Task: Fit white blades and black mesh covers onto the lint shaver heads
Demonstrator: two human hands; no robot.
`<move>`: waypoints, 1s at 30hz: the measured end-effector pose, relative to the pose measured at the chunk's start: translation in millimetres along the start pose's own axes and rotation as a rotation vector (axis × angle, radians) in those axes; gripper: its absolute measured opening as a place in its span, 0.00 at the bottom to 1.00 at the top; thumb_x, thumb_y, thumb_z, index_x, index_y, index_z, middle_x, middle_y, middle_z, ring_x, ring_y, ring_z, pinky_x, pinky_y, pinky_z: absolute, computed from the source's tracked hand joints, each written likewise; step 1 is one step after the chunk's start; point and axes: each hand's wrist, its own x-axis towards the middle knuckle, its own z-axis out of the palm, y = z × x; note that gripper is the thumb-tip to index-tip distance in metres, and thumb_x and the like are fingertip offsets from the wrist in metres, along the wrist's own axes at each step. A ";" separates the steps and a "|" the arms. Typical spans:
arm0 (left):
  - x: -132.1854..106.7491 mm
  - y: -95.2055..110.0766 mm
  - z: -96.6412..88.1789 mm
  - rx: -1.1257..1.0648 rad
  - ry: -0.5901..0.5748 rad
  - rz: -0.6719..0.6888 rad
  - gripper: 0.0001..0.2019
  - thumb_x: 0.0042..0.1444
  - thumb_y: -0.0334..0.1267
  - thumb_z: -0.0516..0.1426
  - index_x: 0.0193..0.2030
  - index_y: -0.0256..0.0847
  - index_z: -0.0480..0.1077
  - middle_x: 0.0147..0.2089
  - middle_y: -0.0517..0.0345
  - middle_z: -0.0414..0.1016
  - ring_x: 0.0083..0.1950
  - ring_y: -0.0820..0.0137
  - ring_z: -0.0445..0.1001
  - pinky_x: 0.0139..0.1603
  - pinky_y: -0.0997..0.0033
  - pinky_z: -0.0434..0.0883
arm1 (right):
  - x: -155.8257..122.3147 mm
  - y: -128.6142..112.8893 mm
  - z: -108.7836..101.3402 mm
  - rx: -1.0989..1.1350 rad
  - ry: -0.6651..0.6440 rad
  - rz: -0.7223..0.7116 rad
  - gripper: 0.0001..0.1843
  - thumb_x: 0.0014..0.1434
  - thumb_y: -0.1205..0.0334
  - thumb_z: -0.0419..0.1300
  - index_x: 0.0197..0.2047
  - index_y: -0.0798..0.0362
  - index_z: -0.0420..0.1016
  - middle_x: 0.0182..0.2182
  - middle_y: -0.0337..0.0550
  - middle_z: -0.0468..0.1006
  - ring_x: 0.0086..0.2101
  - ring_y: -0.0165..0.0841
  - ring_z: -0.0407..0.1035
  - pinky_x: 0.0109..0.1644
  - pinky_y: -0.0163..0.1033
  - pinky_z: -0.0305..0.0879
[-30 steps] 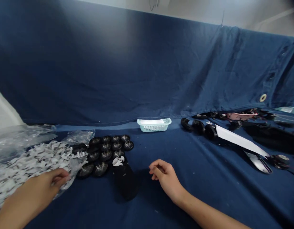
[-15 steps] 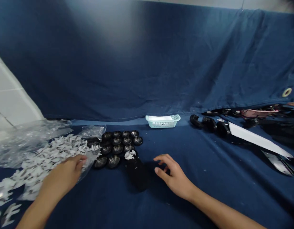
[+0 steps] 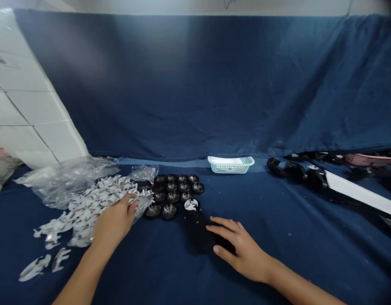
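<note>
My left hand [image 3: 116, 218] is over the right side of a heap of white plastic clips [image 3: 84, 207], thumb and forefinger drawn close together. Whatever may be between them is too small to make out. Clear plastic film [image 3: 141, 207] lies by its fingertips. Fingers spread, my right hand [image 3: 238, 245] reaches over the right edge of a black elongated piece [image 3: 198, 233] lying on the blue cloth, seemingly touching it. A round black part with a white clip [image 3: 191, 205] sits at that piece's far end. Several round black caps [image 3: 173, 197] stand in rows between the hands.
A pale green basket [image 3: 230, 165] stands at the back against the blue curtain [image 3: 195, 84]. Black curved parts [image 3: 295, 171] and a long white strip [image 3: 360, 190] lie to the right. Crumpled clear bags [image 3: 71, 178] lie at the left, and loose clips [image 3: 35, 267] nearer.
The view has swung left, shifting everything rightward in the picture. My right hand has come closer to the black elongated piece, its fingers now over the edge. My left hand remains by the clips.
</note>
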 end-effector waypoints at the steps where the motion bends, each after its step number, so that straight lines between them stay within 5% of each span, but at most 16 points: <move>1: -0.8 -0.1 -0.2 0.001 0.021 -0.005 0.18 0.65 0.45 0.43 0.56 0.44 0.65 0.43 0.46 0.80 0.40 0.49 0.78 0.36 0.59 0.69 | -0.6 -1.5 0.2 -0.005 0.007 -0.006 0.23 0.65 0.50 0.53 0.64 0.33 0.61 0.66 0.38 0.59 0.64 0.45 0.53 0.65 0.67 0.42; 5: -6.0 0.6 -1.6 -0.009 0.114 0.020 0.17 0.66 0.43 0.43 0.55 0.45 0.66 0.50 0.50 0.76 0.43 0.54 0.77 0.39 0.61 0.69 | -2.0 -4.9 3.5 -0.012 0.054 -0.055 0.21 0.66 0.53 0.53 0.62 0.36 0.64 0.61 0.40 0.68 0.59 0.42 0.60 0.65 0.61 0.47; 10: -17.0 16.4 2.9 -0.133 0.421 0.237 0.15 0.67 0.42 0.45 0.52 0.47 0.70 0.52 0.55 0.72 0.42 0.64 0.76 0.38 0.67 0.70 | -1.5 -4.9 7.0 -0.028 0.061 -0.093 0.21 0.66 0.55 0.54 0.62 0.34 0.64 0.58 0.40 0.70 0.57 0.41 0.63 0.63 0.58 0.52; 13: -21.2 35.7 12.2 -0.138 0.356 0.529 0.14 0.66 0.43 0.49 0.53 0.45 0.70 0.54 0.53 0.72 0.50 0.61 0.73 0.49 0.62 0.70 | -1.6 -4.1 8.8 -0.048 0.057 -0.100 0.22 0.66 0.56 0.55 0.62 0.32 0.63 0.58 0.40 0.69 0.57 0.43 0.63 0.62 0.60 0.53; 17: -22.1 57.1 27.2 0.001 0.177 0.751 0.14 0.62 0.44 0.54 0.51 0.43 0.71 0.58 0.48 0.71 0.61 0.51 0.64 0.62 0.40 0.57 | -2.2 -3.1 11.3 -0.034 0.070 -0.095 0.22 0.65 0.56 0.55 0.62 0.33 0.64 0.57 0.42 0.71 0.56 0.44 0.64 0.62 0.59 0.54; 21: -23.8 62.9 37.2 -0.018 0.126 0.784 0.07 0.61 0.37 0.55 0.40 0.41 0.73 0.59 0.48 0.70 0.63 0.51 0.63 0.67 0.35 0.48 | -0.9 -1.3 11.1 0.055 0.089 -0.068 0.21 0.65 0.55 0.56 0.61 0.34 0.65 0.58 0.41 0.69 0.58 0.44 0.62 0.64 0.58 0.52; 26: -31.8 66.8 34.3 -0.178 0.150 0.775 0.07 0.62 0.32 0.50 0.35 0.41 0.68 0.66 0.48 0.62 0.69 0.54 0.55 0.68 0.39 0.50 | 6.3 8.0 11.5 0.259 0.221 -0.026 0.26 0.65 0.57 0.56 0.64 0.38 0.58 0.60 0.43 0.63 0.58 0.40 0.61 0.62 0.52 0.57; 30: -37.6 72.0 24.2 -0.502 0.141 0.644 0.07 0.65 0.36 0.47 0.36 0.42 0.61 0.65 0.44 0.60 0.68 0.57 0.56 0.65 0.46 0.57 | 19.7 17.1 15.8 0.320 0.328 0.031 0.25 0.64 0.55 0.56 0.63 0.40 0.59 0.57 0.45 0.65 0.54 0.40 0.65 0.55 0.52 0.64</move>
